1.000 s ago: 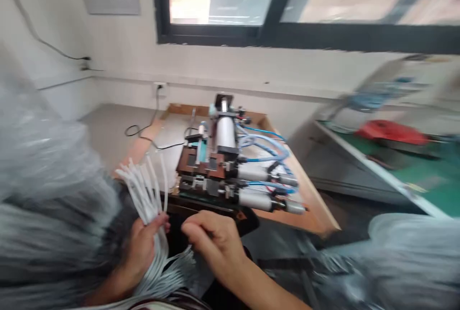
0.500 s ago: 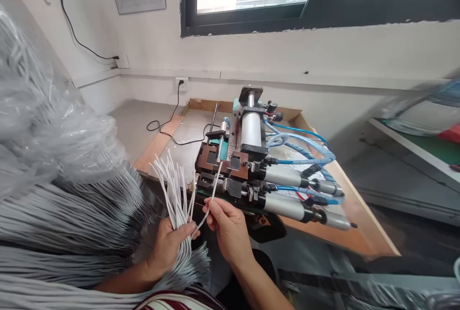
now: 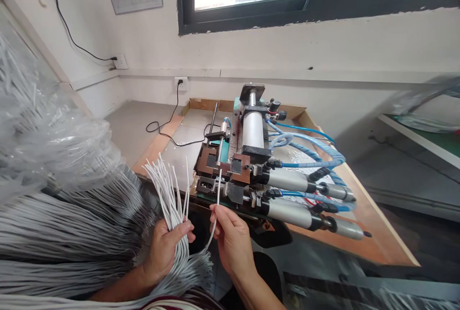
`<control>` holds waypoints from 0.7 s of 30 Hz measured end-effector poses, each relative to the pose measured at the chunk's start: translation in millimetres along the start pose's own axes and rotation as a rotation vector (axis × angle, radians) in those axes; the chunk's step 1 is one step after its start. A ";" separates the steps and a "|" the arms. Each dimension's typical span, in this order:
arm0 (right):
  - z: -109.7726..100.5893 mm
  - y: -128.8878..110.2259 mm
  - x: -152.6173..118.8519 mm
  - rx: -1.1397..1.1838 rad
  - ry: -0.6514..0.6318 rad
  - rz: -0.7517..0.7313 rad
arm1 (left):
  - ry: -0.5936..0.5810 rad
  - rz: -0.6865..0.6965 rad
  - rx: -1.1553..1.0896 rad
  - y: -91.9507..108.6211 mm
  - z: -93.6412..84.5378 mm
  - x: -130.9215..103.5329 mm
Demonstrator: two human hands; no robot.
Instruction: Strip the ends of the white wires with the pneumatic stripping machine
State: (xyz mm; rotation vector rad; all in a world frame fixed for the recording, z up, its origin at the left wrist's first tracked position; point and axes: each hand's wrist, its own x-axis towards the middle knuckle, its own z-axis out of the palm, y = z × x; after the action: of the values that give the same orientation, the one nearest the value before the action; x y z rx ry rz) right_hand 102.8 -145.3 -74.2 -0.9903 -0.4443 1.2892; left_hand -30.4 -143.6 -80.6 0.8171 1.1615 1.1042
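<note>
My left hand point(image 3: 167, 243) is closed round a bundle of white cables point(image 3: 167, 200), whose upper ends fan out above the thumb. Between the thumb and fingers of my right hand point(image 3: 233, 238) a single white cable point(image 3: 219, 190) is pinched. Its tip points up at the front of a pneumatic machine point(image 3: 240, 168), in the gap between two brown plates. Whether the tip touches the machine I cannot tell. Below my hands the cable's lower part curves back towards the bundle.
Long grey-white cables point(image 3: 64, 223) are heaped at the left, partly under clear plastic point(image 3: 72, 142). The machine sits in a wooden-edged tray point(image 3: 381, 233). Blue air hoses point(image 3: 316, 144) loop at its right. A black cord point(image 3: 178, 104) runs to a wall socket.
My right hand has drawn the single cable away from the bundle, and the cable now stands more upright. My left hand has shifted slightly left and down with the bundle.
</note>
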 end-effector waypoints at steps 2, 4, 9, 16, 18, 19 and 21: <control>1.1 -1.6 3.2 0.039 -0.002 0.038 | -0.001 -0.010 0.004 0.9 1.8 -0.4; 2.7 -3.4 6.9 0.082 -0.009 0.071 | -0.004 -0.020 0.009 1.3 3.5 -0.3; 5.6 -6.0 11.6 0.150 -0.025 0.114 | -0.009 -0.025 0.024 1.6 5.6 0.4; 6.8 -2.5 12.7 0.191 -0.054 0.180 | -0.061 0.007 0.065 -0.2 4.9 -1.3; 9.4 -1.7 11.5 0.204 -0.120 0.211 | -0.093 0.033 0.094 -1.8 3.7 -2.0; 10.9 -1.4 10.4 0.201 -0.167 0.228 | -0.110 0.044 0.108 -2.7 3.0 -2.4; 12.9 -0.8 7.1 0.160 -0.237 0.250 | -0.148 0.062 0.130 -4.4 1.9 -3.1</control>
State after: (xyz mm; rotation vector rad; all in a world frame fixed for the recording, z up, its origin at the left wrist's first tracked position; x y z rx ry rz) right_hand 95.4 -134.1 -68.3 -0.7784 -0.3987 1.6509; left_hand -27.5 -147.7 -83.3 1.0248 1.0980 1.0083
